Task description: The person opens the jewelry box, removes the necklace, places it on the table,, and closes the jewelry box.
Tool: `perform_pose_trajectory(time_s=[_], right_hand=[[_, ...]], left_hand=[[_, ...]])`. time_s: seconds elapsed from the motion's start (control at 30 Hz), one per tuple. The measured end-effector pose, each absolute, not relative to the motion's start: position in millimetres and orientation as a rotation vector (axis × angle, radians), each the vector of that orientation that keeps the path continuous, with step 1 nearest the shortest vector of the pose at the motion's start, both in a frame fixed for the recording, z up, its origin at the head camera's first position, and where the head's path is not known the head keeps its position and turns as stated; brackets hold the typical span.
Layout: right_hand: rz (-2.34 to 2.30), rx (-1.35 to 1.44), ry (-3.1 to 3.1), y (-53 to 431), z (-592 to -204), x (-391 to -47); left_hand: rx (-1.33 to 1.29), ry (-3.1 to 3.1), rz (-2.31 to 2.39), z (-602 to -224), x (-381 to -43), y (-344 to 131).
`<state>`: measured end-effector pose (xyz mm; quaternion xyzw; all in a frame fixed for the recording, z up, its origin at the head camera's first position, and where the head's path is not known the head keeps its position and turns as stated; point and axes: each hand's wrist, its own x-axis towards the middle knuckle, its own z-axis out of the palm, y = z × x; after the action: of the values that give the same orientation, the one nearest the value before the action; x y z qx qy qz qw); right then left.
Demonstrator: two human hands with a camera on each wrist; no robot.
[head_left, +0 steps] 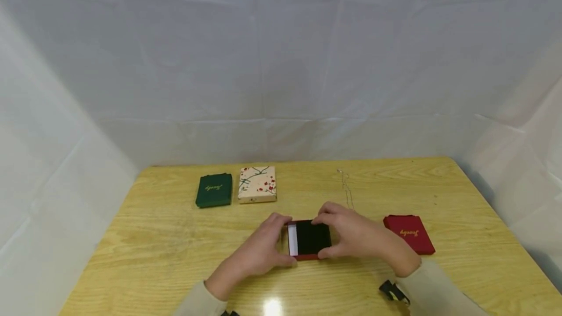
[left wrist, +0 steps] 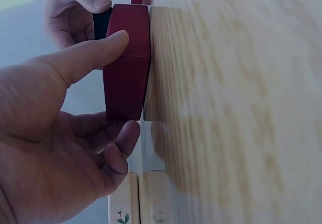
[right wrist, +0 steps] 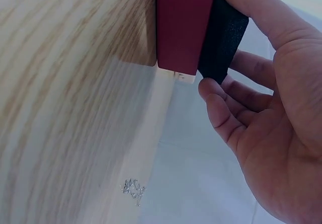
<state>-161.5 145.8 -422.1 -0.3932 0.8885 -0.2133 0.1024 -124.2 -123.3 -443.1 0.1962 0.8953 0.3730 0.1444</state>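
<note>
A red jewelry box base [head_left: 307, 257] lies on the table in front of me, its white bottom [head_left: 292, 240] showing as a strip at the left. My left hand [head_left: 265, 245] grips the base, thumb on the near side and fingers at the far side. With thumb and fingers, my right hand [head_left: 355, 233] pinches a black pad [head_left: 312, 237] by its near and far edges. In the right wrist view the black pad [right wrist: 224, 35] stands tilted, partly out of the red base [right wrist: 183, 30]. The red lid [head_left: 409, 234] with gold lettering lies right of my right hand.
A thin silver chain [head_left: 346, 189] lies stretched out behind my right hand. Toward the back left are a green box [head_left: 214, 190] with gold lettering and a cream box [head_left: 257, 184] with a floral pattern. White cloth [head_left: 281, 62] hangs behind the wooden table [head_left: 167, 243].
</note>
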Motion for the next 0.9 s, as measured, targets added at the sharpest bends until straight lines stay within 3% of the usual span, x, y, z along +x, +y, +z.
perform_pose_trajectory(time_s=[0.9], right_hand=[[-0.635,-1.274,2.583,134,-432,-164]], left_hand=[[0.576,2.579,1.046,-441,-123,-124]])
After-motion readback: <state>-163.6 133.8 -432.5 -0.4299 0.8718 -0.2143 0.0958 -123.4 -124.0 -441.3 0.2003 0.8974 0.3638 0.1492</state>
